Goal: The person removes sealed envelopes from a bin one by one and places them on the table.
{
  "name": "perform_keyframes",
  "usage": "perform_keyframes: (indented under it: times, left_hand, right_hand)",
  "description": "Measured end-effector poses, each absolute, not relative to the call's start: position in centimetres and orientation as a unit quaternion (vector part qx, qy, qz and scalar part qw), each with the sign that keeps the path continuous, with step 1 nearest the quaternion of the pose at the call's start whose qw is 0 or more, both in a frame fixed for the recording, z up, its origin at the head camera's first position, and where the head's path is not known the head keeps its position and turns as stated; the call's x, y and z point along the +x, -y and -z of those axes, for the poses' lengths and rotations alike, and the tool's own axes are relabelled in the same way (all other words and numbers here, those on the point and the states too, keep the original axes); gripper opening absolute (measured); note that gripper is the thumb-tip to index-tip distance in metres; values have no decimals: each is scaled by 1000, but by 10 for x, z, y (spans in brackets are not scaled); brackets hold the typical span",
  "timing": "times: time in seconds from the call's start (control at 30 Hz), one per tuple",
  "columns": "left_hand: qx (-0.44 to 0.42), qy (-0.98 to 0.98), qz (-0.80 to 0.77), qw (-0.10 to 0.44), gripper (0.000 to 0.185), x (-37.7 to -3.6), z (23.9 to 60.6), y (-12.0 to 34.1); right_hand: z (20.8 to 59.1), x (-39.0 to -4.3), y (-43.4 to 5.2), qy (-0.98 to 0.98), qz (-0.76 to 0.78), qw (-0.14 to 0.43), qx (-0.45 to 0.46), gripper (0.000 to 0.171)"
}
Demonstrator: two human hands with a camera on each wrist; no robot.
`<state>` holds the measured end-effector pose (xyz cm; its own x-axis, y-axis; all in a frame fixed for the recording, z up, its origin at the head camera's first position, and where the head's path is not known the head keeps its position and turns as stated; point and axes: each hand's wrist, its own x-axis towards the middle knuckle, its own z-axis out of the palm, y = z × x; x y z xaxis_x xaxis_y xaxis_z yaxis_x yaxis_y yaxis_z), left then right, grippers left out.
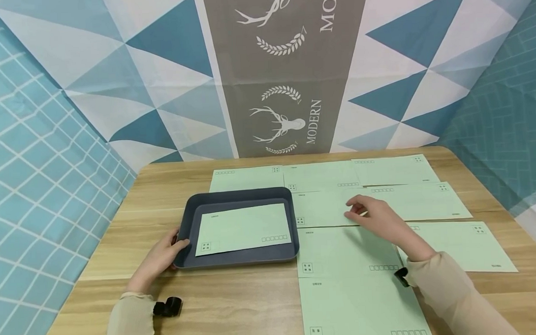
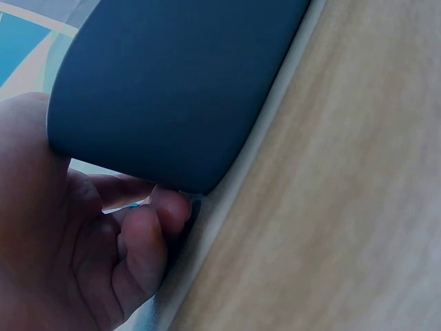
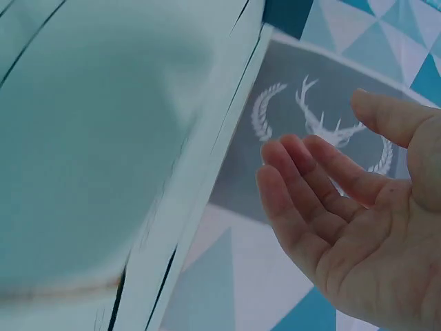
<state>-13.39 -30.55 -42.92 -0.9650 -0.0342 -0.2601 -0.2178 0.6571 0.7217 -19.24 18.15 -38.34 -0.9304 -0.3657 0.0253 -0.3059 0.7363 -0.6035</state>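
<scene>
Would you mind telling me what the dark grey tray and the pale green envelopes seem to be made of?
The dark grey rectangular tray looks like moulded plastic: matte, evenly coloured, with rounded corners and a raised rim. The pale green envelopes look like thin matte paper: they lie flat, with printed postcode boxes. The wooden-looking table shows grain, possibly laminate.

We see bare table [image 1: 133, 231] left of the tray [image 1: 187, 209] and along the near edge, where our left hand [image 1: 162, 257] lies. Right of the tray, flat envelopes [image 1: 350, 251] cover the wood; nothing stands tall there. Our right hand [image 1: 378, 218] hovers over them. The backdrop [image 1: 287, 88] closes the far side.
</scene>
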Motion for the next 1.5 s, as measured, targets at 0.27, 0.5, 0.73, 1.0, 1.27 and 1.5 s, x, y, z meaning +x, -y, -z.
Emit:
perform_keyframes:
  times: [0.27, 0.5, 0.73, 1.0, 1.27, 1.5]
  left_hand:
    - [-62, -909, -397, 111, 64, -134, 427, 306]
    - [-61, -911, -392, 113, 65, -133, 427, 305]
    - [-67, -906, -403, 112, 64, -134, 427, 305]
    - [-67, -907, -399, 115, 65, -134, 427, 305]
    - [-63, -905, -405, 115, 62, -134, 427, 305]
    - [-63, -906, -402, 114, 63, -134, 427, 305]
  right_hand:
    - [389, -194, -140, -923, 314, 45, -217, 41]
    - [381, -196, -108, -927, 288, 27, -240, 47]
    - [375, -195, -77, -924, 266, 23, -274, 56]
    - [376, -197, -51, -929, 205, 40, -307, 64]
    - [385, -204, -33, -923, 172, 53, -340, 67]
    - [392, -211, -25, -928, 93, 70, -353, 84]
